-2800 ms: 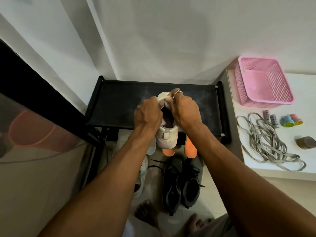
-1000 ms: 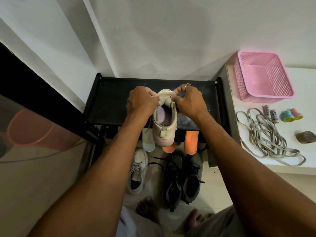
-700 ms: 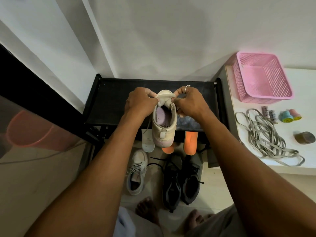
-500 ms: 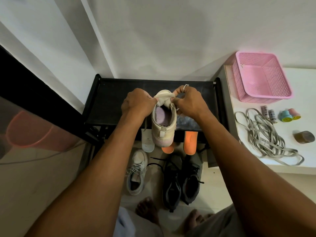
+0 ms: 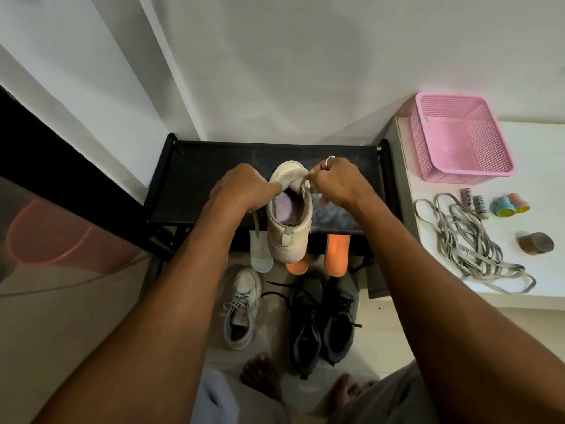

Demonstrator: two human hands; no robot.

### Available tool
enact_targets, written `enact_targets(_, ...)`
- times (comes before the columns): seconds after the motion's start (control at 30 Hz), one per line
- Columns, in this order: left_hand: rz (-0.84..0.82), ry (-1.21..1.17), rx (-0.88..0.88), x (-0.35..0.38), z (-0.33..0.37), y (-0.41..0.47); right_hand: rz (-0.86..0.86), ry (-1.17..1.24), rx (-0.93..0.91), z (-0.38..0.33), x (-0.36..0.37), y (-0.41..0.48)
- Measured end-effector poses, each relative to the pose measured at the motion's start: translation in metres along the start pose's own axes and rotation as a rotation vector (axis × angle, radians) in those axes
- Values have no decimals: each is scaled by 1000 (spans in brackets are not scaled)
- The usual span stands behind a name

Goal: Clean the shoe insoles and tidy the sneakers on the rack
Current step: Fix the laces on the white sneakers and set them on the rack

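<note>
Two hands work at the throat of a cream sneaker (image 5: 290,221), held toe-away over the near edge of the black rack (image 5: 189,179); whether its sole rests on the top shelf we cannot tell. The left hand (image 5: 241,188) curls its fingers (image 5: 269,186) over the left side of the collar beside the tongue. The right hand (image 5: 333,182) pinches at the tongue's right edge, though we cannot tell whether it has lace or fabric. A lavender insole (image 5: 289,206) lies inside the shoe, and one loose lace end (image 5: 256,223) hangs on the left.

We judge the step to be dressing this shoe before it is shelved. To do it well, we draw both sides with equal pull so the tongue sits centred, and we check that the insole lies flat to the heel — no curl at the rim. We gather the hanging lace end before setting the shoe down.

Waiting at the shelf's front edge are a white insole (image 5: 260,252) and two orange insoles (image 5: 336,252); on the floor below stand a pale sneaker (image 5: 243,307) and a black pair (image 5: 321,319).
</note>
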State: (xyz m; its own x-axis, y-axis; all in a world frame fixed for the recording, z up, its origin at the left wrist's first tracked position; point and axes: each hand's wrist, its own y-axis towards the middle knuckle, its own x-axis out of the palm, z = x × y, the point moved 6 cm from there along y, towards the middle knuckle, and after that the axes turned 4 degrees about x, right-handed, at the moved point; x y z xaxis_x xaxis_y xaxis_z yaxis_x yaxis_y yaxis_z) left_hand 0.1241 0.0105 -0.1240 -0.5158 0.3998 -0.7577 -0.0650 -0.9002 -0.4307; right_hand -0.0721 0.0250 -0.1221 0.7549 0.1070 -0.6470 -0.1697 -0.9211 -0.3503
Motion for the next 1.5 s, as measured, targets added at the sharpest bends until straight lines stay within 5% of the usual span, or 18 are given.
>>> enact_targets(0.23,27,26,-58,-5,-2,-4,-198,-263,32,2,3,-7)
enact_targets(0.5,34,49,-86,-14,0,-9,-180,-360,41,-6,-9,-11)
enact_targets(0.67,-109,-112,-100,-13,14,-24,-161,-229,32,-24,-16,-19)
enact_targets(1.0,-100,-404,-206,-6,25,-32,-170,-49,-15,-50,-14,-32)
enact_targets(1.5,-47,-438,-96,-12,38,-43,-127,276,169,-49,-14,-40)
